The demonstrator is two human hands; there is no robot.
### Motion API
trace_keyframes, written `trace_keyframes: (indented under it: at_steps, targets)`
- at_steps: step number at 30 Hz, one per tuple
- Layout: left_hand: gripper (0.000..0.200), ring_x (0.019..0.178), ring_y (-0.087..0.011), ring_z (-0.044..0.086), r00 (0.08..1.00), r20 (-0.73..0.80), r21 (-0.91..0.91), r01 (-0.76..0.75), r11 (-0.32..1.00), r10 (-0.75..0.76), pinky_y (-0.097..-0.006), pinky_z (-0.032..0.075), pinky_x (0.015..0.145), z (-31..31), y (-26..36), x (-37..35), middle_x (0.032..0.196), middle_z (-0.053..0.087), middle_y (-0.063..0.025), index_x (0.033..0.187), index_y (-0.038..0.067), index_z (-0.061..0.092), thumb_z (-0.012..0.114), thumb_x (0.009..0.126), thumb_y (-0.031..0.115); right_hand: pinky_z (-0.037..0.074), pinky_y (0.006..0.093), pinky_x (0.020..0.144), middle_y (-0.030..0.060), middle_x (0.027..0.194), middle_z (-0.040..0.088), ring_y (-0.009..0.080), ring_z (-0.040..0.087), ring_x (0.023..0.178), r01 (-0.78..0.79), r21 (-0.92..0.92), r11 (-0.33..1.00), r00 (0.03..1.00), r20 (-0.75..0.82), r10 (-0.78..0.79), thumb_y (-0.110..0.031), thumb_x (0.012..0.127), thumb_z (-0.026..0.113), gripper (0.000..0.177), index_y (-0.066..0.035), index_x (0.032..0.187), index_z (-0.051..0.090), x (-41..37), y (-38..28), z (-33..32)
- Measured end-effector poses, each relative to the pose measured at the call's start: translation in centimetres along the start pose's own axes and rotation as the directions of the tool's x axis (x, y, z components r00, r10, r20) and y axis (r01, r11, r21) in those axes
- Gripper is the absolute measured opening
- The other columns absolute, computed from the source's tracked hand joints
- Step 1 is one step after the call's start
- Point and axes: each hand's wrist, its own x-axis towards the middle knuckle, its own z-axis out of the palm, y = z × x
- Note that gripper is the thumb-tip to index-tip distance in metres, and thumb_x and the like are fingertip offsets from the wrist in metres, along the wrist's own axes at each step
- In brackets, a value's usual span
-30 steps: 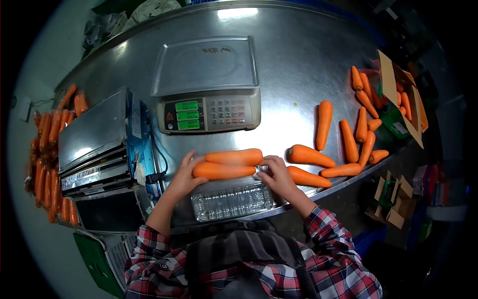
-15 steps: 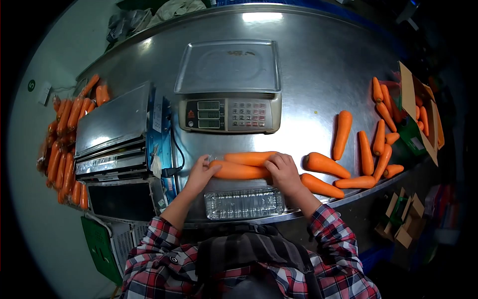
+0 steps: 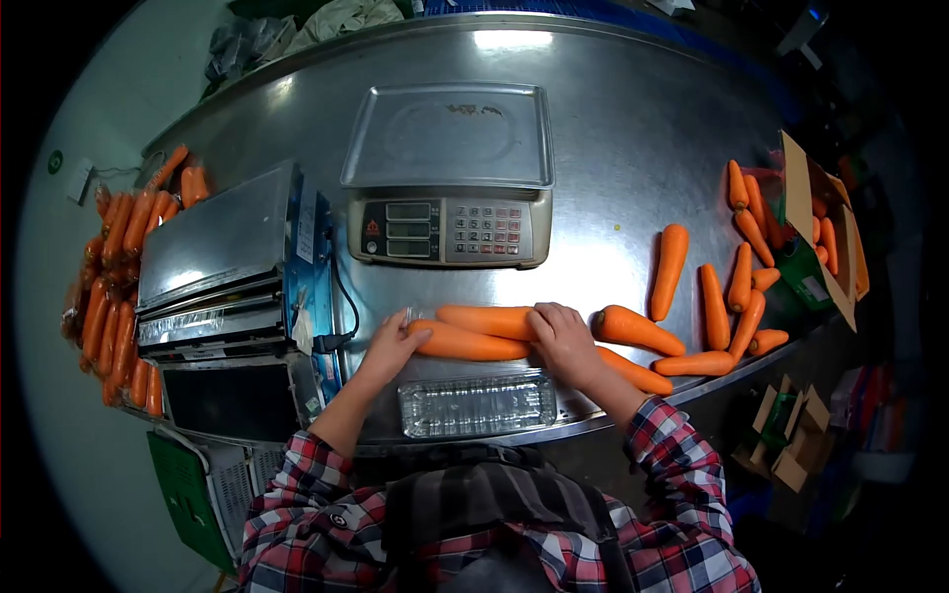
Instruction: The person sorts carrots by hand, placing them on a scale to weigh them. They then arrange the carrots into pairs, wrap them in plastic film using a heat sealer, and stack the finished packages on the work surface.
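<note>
On the table (image 3: 613, 128), the scale (image 3: 450, 227) sits a little left of the middle, its pan (image 3: 450, 143) on the far side. Left of it stands the wrapping machine (image 3: 213, 242), and beyond that, along the left end, lies the heap of bagged carrots (image 3: 127, 232). Over on the near side, two carrots (image 3: 470, 342) lie side by side between the left hand (image 3: 393, 346) and right hand (image 3: 565, 341), with the tray (image 3: 476, 407) nearer still, by the edge. Loose carrots (image 3: 670, 272) spread rightward, towards the box (image 3: 799, 188) holding others.

Orange carrots (image 3: 670, 269), red-white-black plaid sleeves (image 3: 675, 445), green crate (image 3: 185, 491)
</note>
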Motion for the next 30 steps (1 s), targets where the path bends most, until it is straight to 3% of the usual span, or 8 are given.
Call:
trace_keyframes:
  at_steps: [2, 6, 11, 15, 21, 27, 28, 30]
  targets:
    - [0.061, 0.092, -0.0210, 0.058, 1.000, -0.003, 0.029, 0.001, 1.000, -0.001, -0.0295, 0.048, 0.080, 0.1, -0.5, 0.2, 0.112, 0.049, -0.0160, 0.126, -0.006, 0.043, 0.068, 0.081, 0.028, 0.041, 0.0405, 0.092, 0.0172, 0.120, 0.049, 0.0329, 0.049, 0.109, 0.033, -0.117, 0.993, 0.999, -0.019, -0.035, -0.010, 0.070, 0.067, 0.054, -0.002, 0.120, 0.047, 0.1, -0.6, -0.6]
    - [0.063, 0.095, -0.0218, 0.057, 1.000, 0.012, 0.057, 0.019, 0.998, -0.019, -0.0294, 0.047, 0.082, -0.4, -0.5, 0.3, 0.114, 0.048, -0.0164, 0.128, -0.005, 0.042, 0.067, 0.082, 0.028, 0.041, 0.0398, 0.095, 0.0174, 0.121, 0.048, 0.0346, 0.048, 0.111, -0.294, 0.466, 0.834, 0.935, -0.043, 0.353, -0.010, 0.075, 0.065, 0.052, -0.002, 0.122, 0.046, 0.3, -0.6, 0.1]
    - [0.064, 0.093, -0.0211, 0.057, 0.999, 0.005, -0.090, 0.047, 0.995, -0.047, -0.0284, 0.048, 0.081, 0.1, -0.2, 0.1, 0.113, 0.048, -0.0145, 0.131, -0.003, 0.039, 0.067, 0.082, 0.027, 0.043, 0.0372, 0.092, 0.0211, 0.118, 0.049, 0.0344, 0.048, 0.112, -0.050, 0.108, 0.993, 0.997, -0.056, 0.057, -0.015, 0.079, 0.067, 0.057, 0.003, 0.126, 0.042, -0.3, 0.6, 1.5]
    - [0.058, 0.094, -0.0197, 0.056, 0.994, 0.042, -0.226, 0.105, 0.969, -0.098, -0.0268, 0.051, 0.073, 0.1, -0.7, 0.4, 0.112, 0.047, -0.0121, 0.132, 0.005, 0.042, 0.066, 0.083, 0.026, 0.051, 0.0308, 0.073, 0.0188, 0.095, 0.060, 0.0246, 0.062, 0.088, -0.635, 0.361, 0.683, 0.764, 0.164, 0.624, -0.013, 0.081, 0.062, 0.055, 0.005, 0.128, 0.040, -0.5, -0.2, -0.7]
    - [0.041, 0.095, -0.0168, 0.055, 0.989, 0.106, -0.129, 0.113, 0.985, -0.100, -0.0248, 0.051, 0.071, -0.1, 0.8, 0.7, 0.112, 0.045, -0.0066, 0.123, 0.010, 0.054, 0.063, 0.086, 0.024, 0.049, 0.0274, 0.054, 0.0087, 0.071, 0.060, 0.0170, 0.061, 0.060, -0.706, 0.571, 0.419, 0.668, 0.339, 0.663, -0.005, 0.083, 0.052, 0.027, 0.006, 0.108, 0.047, -2.3, 2.1, 5.4]
    - [0.033, 0.097, -0.0156, 0.051, 0.983, 0.003, -0.127, -0.183, 0.975, 0.185, -0.0226, 0.050, 0.069, -0.8, 2.9, 0.6, 0.107, 0.047, -0.0074, 0.115, 0.011, 0.060, 0.062, 0.085, 0.023, 0.045, 0.0246, 0.049, 0.0042, 0.069, 0.054, 0.0117, 0.054, 0.056, -0.545, 0.676, 0.496, 0.700, 0.041, 0.713, -0.002, 0.084, 0.049, 0.013, -0.001, 0.097, 0.050, -2.0, 3.1, 4.6]
    - [0.033, 0.098, -0.0154, 0.051, 0.969, -0.027, -0.096, -0.248, 0.964, 0.247, -0.0224, 0.050, 0.069, -1.8, 4.0, -0.1, 0.106, 0.048, -0.0075, 0.116, 0.011, 0.060, 0.062, 0.085, 0.023, 0.047, 0.0333, 0.059, 0.0107, 0.070, 0.055, 0.0194, 0.056, 0.066, -0.549, 0.718, 0.427, 0.676, 0.081, 0.732, -0.012, 0.084, 0.053, 0.016, 0.001, 0.093, 0.053, -1.4, 2.0, 1.6]
    - [0.034, 0.096, -0.0135, 0.052, 0.950, -0.082, -0.030, -0.305, 0.952, 0.301, -0.0223, 0.050, 0.066, -4.3, 7.4, -2.1, 0.103, 0.052, -0.0081, 0.115, 0.008, 0.060, 0.065, 0.084, 0.022, 0.043, 0.0225, 0.048, 0.0028, 0.071, 0.051, 0.0109, 0.051, 0.056, -0.349, 0.885, 0.308, 0.734, 0.054, 0.677, -0.010, 0.085, 0.054, 0.014, -0.001, 0.095, 0.051, 0.3, -1.5, -4.2]
